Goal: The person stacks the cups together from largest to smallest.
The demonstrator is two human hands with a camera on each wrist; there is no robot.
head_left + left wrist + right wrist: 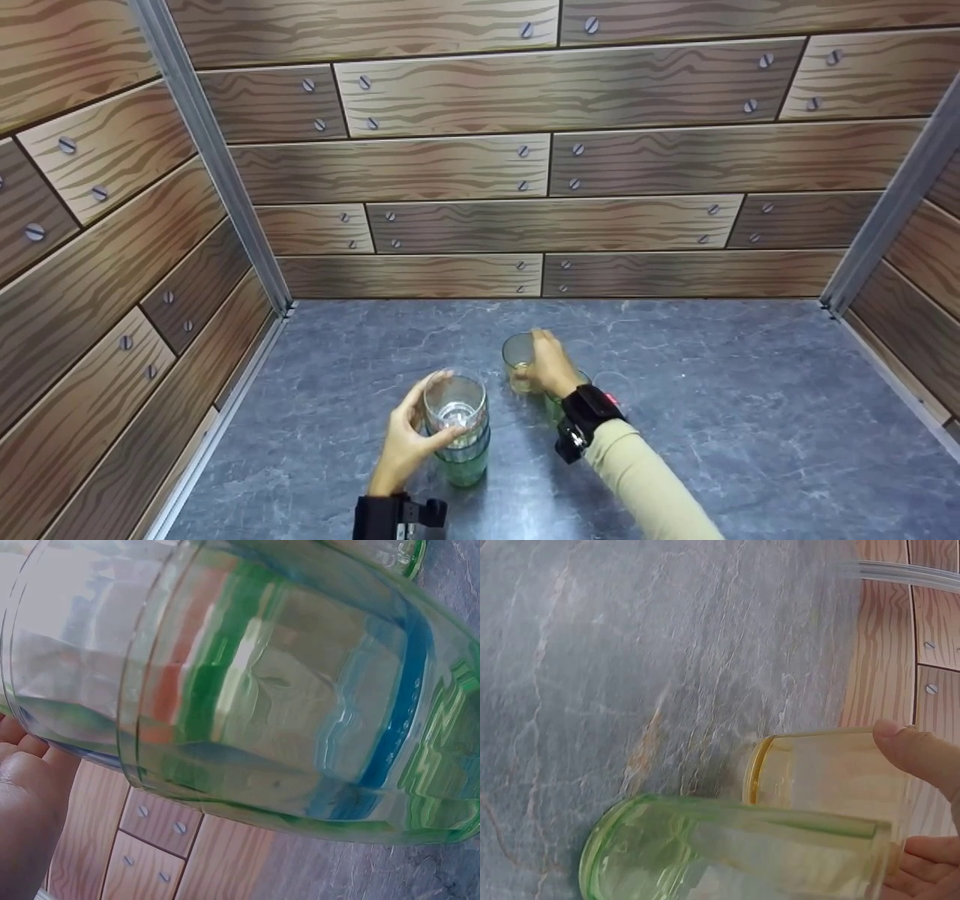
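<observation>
My left hand [406,436] holds the upper part of a stack of nested drinking glasses, thumb on the near side and fingers round the far left. A clear glass [459,390] tops the stack, and a green glass [465,471] forms its base. Through the walls in the left wrist view, blue [401,701] and orange bands show. To the right, my right hand [553,366] grips a yellow glass [825,772] near its rim, thumb on one side and fingers on the other. Beside it stands another green glass [727,851], partly hidden behind my right wrist in the head view.
The grey marbled tabletop [750,390] is bounded by a wood-patterned back wall [450,165] and side walls. Metal strips run along the corners. A faint round clear outline [626,379] shows just right of my right wrist.
</observation>
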